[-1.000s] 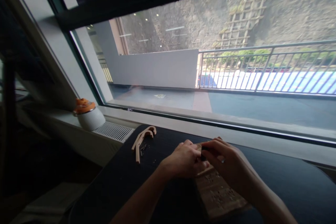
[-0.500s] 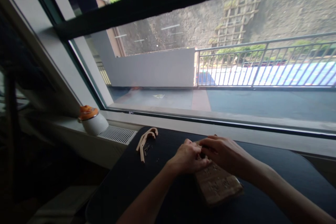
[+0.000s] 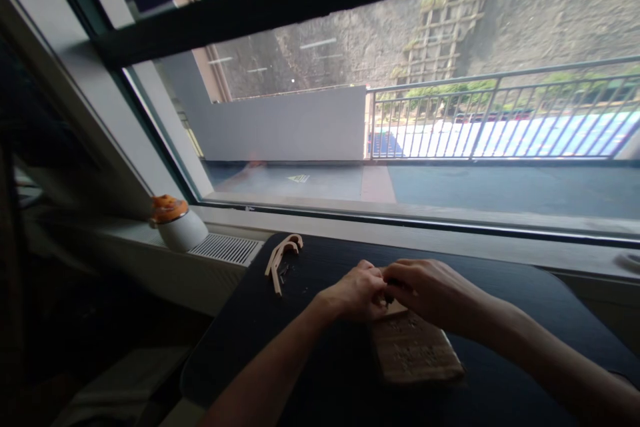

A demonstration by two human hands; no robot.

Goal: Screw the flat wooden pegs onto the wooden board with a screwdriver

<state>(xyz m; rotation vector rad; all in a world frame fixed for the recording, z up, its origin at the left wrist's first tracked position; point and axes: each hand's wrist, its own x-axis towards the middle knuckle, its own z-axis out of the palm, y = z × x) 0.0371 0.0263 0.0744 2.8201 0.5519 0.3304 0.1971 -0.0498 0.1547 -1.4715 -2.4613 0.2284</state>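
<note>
By window (image 3: 350, 113), black table (image 3: 500, 293), white sill (image 3: 450, 240)

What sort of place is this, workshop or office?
Likely an indoor window-side hobby spot: a dark table by a large window onto a railed terrace, with the left hand and right hand on a wooden sheet, loose wooden strips nearby.
</note>
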